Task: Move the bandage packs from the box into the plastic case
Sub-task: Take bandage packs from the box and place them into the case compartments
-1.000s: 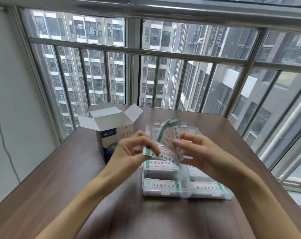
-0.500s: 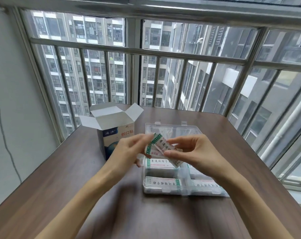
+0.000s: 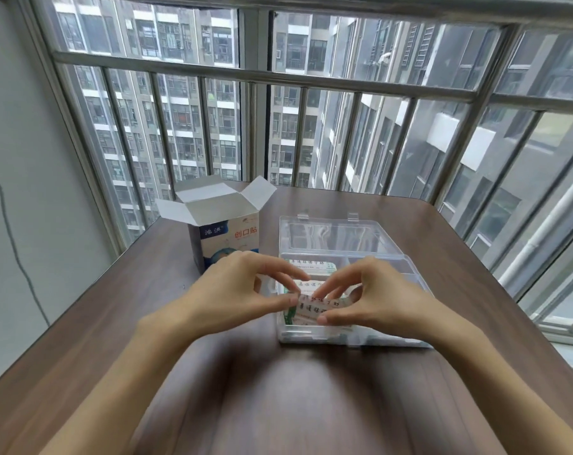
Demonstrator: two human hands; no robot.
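Both hands have come down from mid-air, so the left hand [image 3: 245,290] and right hand [image 3: 374,297] now pinch the bandage packs [image 3: 314,305] with clamped fingers inside the plastic case's [image 3: 410,277] front-left compartment, beside the open box [image 3: 224,231], almost placed.

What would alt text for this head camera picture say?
Two hands, left hand and right hand, pinch a bundle of bandage packs over an open clear plastic case on a brown table. An opened cardboard box stands to its left, before a barred window.
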